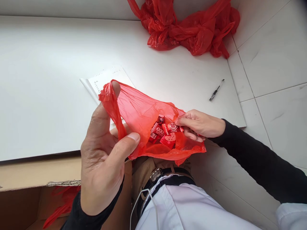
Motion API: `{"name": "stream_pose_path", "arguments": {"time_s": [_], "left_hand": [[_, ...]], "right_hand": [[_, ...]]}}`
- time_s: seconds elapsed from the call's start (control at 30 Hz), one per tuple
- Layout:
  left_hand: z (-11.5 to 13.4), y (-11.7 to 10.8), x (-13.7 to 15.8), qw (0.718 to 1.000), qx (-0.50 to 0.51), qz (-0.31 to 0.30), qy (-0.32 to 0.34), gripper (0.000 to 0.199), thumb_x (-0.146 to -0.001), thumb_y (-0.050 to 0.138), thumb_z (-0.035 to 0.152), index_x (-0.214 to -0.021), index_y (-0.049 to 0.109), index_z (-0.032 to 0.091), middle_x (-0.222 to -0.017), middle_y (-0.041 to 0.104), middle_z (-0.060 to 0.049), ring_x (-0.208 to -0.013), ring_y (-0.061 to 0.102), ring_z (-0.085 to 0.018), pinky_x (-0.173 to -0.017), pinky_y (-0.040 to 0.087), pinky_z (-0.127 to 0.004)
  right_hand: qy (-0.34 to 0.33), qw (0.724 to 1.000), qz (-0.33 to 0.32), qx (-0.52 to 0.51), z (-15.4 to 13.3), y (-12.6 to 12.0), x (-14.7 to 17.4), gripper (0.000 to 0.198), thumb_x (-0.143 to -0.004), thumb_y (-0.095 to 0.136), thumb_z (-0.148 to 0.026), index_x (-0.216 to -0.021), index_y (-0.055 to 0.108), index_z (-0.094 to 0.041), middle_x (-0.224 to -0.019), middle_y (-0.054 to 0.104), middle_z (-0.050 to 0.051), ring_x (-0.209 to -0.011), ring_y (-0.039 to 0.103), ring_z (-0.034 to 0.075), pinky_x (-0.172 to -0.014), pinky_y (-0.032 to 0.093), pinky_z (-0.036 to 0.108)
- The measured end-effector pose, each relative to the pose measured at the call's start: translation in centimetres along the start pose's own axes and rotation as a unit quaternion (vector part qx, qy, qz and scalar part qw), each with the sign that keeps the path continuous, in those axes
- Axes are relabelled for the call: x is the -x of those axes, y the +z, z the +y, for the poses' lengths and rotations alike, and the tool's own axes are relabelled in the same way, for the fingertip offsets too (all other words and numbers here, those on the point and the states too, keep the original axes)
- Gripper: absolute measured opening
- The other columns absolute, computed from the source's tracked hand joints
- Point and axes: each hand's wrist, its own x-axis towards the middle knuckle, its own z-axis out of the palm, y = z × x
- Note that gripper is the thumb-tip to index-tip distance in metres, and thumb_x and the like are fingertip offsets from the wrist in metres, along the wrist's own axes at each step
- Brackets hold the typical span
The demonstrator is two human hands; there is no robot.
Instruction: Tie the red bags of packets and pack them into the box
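Observation:
A thin red plastic bag (144, 105) is stretched between both hands, its mouth spread toward me. Its handle loops over the raised index finger of my left hand (103, 153), and the thumb lies against the bag's edge. Several red wrapped candies (158, 129) rest inside. My right hand (195, 124) reaches into the mouth from the right, with thumb and index finger closed at the end of one wrapped candy (173, 127). The other fingers of that hand are curled, partly hidden by the bag.
Behind the bag, an open notebook (115, 75) with handwriting lies on the white table (48, 80). A black pen (217, 90) rests at the right. Several filled red bags (192, 32) are heaped at the back. A cardboard box (24, 204) at lower left holds red plastic.

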Motion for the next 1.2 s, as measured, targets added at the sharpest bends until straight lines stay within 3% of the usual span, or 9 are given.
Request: {"name": "stream_pose_path", "arguments": {"time_s": [0.1, 0.2, 0.3, 0.43, 0.73, 0.87, 0.93, 1.07, 1.2], "left_hand": [[-0.1, -0.1, -0.1, 1.000, -0.002, -0.002, 0.006, 0.066, -0.074, 0.069, 0.008, -0.132, 0.061, 0.038, -0.145, 0.048, 0.006, -0.066, 0.055, -0.003, -0.048, 0.048, -0.012], [-0.3, -0.1, -0.2, 1.000, -0.004, -0.003, -0.004, 0.067, -0.075, 0.069, 0.010, -0.135, 0.058, 0.038, -0.137, 0.056, 0.004, -0.077, 0.063, -0.010, -0.048, 0.048, -0.014], [-0.4, -0.1, -0.2, 1.000, -0.008, 0.001, -0.005, 0.067, -0.075, 0.070, 0.011, -0.135, 0.057, 0.038, -0.150, 0.044, 0.005, -0.088, 0.066, -0.015, -0.049, 0.052, -0.017], [-0.2, 0.0, -0.1, 1.000, -0.014, -0.002, 0.003, 0.067, -0.076, 0.069, 0.010, -0.136, 0.057, 0.038, -0.157, 0.034, 0.007, -0.089, 0.067, -0.014, -0.052, 0.053, -0.016], [-0.1, 0.1, 0.0, 1.000, -0.014, 0.011, -0.001, 0.068, -0.076, 0.068, 0.009, -0.137, 0.056, 0.037, -0.158, 0.033, 0.008, -0.088, 0.062, -0.010, -0.059, 0.054, -0.015], [0.0, 0.2, 0.1, 1.000, -0.006, 0.016, -0.009, 0.067, -0.074, 0.069, 0.007, -0.133, 0.060, 0.037, -0.151, 0.041, 0.005, -0.066, 0.052, -0.003, -0.052, 0.050, -0.015], [0.2, 0.3, 0.1, 1.000, -0.005, 0.019, -0.021, 0.068, -0.074, 0.067, 0.007, -0.134, 0.060, 0.039, -0.149, 0.042, 0.003, -0.058, 0.046, -0.001, -0.048, 0.046, -0.017], [0.3, 0.3, 0.1, 1.000, -0.010, 0.021, -0.018, 0.069, -0.072, 0.067, 0.007, -0.133, 0.060, 0.040, -0.149, 0.042, 0.003, -0.055, 0.042, -0.001, -0.045, 0.043, -0.019], [0.0, 0.3, -0.3, 1.000, 0.004, 0.022, 0.004, 0.069, -0.069, 0.074, 0.008, -0.130, 0.062, 0.038, -0.155, 0.033, 0.004, -0.058, 0.044, -0.002, -0.043, 0.043, -0.018]], "right_hand": [[-0.009, 1.000, -0.003, 0.005, 0.2, 0.2, 0.1, 0.031, -0.094, 0.047, -0.029, -0.065, 0.047, -0.019, -0.045, 0.056, -0.003, -0.031, 0.047, 0.008, -0.031, 0.036, 0.015], [-0.040, 0.999, -0.002, 0.021, 0.6, 0.6, 0.3, 0.015, -0.095, 0.052, -0.028, -0.087, 0.059, -0.017, -0.064, 0.069, 0.001, -0.049, 0.064, 0.013, -0.043, 0.050, 0.019], [-0.072, 0.996, -0.001, 0.049, 1.1, 0.9, 0.5, 0.024, -0.094, 0.056, -0.026, -0.116, 0.060, -0.016, -0.078, 0.074, 0.003, -0.067, 0.071, 0.017, -0.060, 0.059, 0.025], [-0.083, 0.995, -0.008, 0.058, 1.4, 0.9, 0.7, 0.036, -0.094, 0.056, -0.025, -0.129, 0.057, -0.015, -0.082, 0.074, 0.003, -0.070, 0.072, 0.017, -0.067, 0.060, 0.027], [-0.124, 0.989, 0.007, 0.084, 1.6, 0.8, 0.7, 0.036, -0.089, 0.059, -0.024, -0.122, 0.070, -0.016, -0.085, 0.074, 0.001, -0.075, 0.071, 0.016, -0.075, 0.057, 0.026], [-0.141, 0.985, 0.024, 0.101, 1.9, 0.8, 0.6, 0.037, -0.086, 0.059, -0.022, -0.121, 0.072, -0.020, -0.097, 0.075, 0.001, -0.091, 0.069, 0.018, -0.086, 0.053, 0.026], [-0.148, 0.979, 0.044, 0.132, 2.0, 0.8, 0.6, 0.039, -0.086, 0.057, -0.018, -0.121, 0.073, -0.021, -0.098, 0.075, 0.001, -0.091, 0.068, 0.018, -0.084, 0.053, 0.026], [-0.198, 0.938, 0.083, 0.272, 2.2, 1.0, 1.0, 0.048, -0.084, 0.049, -0.006, -0.124, 0.070, -0.023, -0.103, 0.072, 0.001, -0.087, 0.065, 0.016, -0.077, 0.050, 0.026], [-0.188, 0.835, 0.128, 0.500, 2.1, 2.9, 1.8, 0.049, -0.084, 0.050, 0.000, -0.121, 0.070, -0.025, -0.120, 0.065, 0.007, -0.104, 0.061, 0.023, -0.076, 0.047, 0.030]]}}
